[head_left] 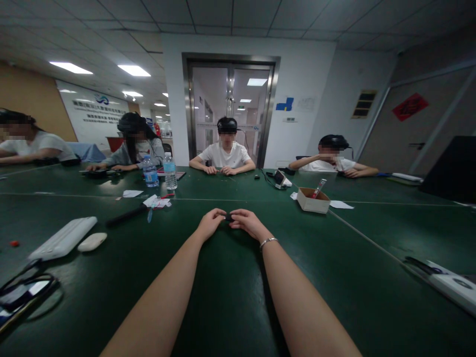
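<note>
Both my arms reach forward over the dark green table (230,277). Between my fingertips is a small black object (228,217), too small for me to make out its kind. My left hand (211,223) pinches it from the left side, thumb and fingers together. From the right, the fingers of my right hand (250,223) close on the same object, and a silver bracelet (268,242) circles that wrist. Part of the object is hidden behind the fingers.
Two water bottles (170,171) stand beyond my left hand, near paper scraps (157,201). A small open box (313,201) sits ahead on the right. At left lie a white case (64,238), a computer mouse (92,242) and a cable. Several people sit around the table.
</note>
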Action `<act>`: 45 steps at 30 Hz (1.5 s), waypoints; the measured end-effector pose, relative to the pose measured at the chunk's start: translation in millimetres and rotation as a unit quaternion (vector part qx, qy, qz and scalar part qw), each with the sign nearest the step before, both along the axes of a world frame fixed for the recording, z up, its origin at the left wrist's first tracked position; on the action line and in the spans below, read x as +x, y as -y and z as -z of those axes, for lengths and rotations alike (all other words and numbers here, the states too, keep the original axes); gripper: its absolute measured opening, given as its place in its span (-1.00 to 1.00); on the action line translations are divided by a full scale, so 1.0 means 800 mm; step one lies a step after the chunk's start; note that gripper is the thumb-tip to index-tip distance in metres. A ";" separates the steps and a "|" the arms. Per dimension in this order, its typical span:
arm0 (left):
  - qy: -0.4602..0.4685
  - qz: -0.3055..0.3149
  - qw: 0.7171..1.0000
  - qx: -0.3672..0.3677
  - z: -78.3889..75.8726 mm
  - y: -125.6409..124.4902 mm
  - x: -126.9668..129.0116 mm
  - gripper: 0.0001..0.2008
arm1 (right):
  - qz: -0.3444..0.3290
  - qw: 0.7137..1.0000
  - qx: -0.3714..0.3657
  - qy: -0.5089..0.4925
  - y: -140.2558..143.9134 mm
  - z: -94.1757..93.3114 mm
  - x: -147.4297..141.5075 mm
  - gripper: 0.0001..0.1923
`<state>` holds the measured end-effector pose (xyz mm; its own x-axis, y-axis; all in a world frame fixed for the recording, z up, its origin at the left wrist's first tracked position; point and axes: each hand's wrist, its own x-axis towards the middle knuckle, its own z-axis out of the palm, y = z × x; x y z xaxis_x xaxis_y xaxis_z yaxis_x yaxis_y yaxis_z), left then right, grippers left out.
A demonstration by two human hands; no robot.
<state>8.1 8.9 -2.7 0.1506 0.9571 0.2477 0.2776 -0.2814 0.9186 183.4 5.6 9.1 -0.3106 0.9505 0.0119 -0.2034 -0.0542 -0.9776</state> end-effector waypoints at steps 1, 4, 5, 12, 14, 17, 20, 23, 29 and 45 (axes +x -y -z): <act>0.002 0.000 1.000 -0.005 -0.001 0.000 0.000 -0.75 | 0.000 1.000 0.001 0.000 -0.001 0.001 0.000 -0.83; 0.006 0.011 1.000 -0.005 -0.001 0.001 0.000 -0.74 | -0.001 1.000 0.002 0.002 -0.002 0.002 0.000 -0.83; 0.002 0.011 1.000 0.002 -0.001 0.001 -0.001 -0.75 | -0.001 1.000 0.002 0.003 -0.002 0.002 0.000 -0.83; 0.006 0.016 1.000 -0.016 -0.003 0.001 0.000 -0.75 | -0.004 1.000 -0.002 0.004 -0.001 -0.001 0.001 -0.82; 0.008 0.017 1.000 -0.010 -0.002 0.001 0.001 -0.77 | -0.004 1.000 -0.001 0.003 0.000 -0.001 0.001 -0.82; 0.003 0.021 1.000 -0.013 0.000 0.000 0.000 -0.74 | -0.002 1.000 -0.002 -0.001 0.001 -0.002 0.000 -0.82; -0.010 0.022 1.000 -0.008 0.002 -0.002 -0.001 -0.70 | -0.002 1.000 -0.006 -0.003 0.001 -0.002 0.000 -0.81; -0.013 0.025 1.000 0.000 0.002 -0.002 -0.002 -0.69 | -0.002 1.000 -0.006 -0.004 0.000 -0.001 -0.001 -0.82; -0.033 0.021 0.999 0.010 0.003 -0.003 -0.002 -0.61 | -0.002 1.000 -0.003 -0.009 0.001 -0.002 -0.001 -0.83; -0.039 0.018 0.999 0.004 0.004 -0.002 -0.002 -0.66 | -0.001 1.000 -0.009 -0.003 0.001 -0.003 -0.001 -0.83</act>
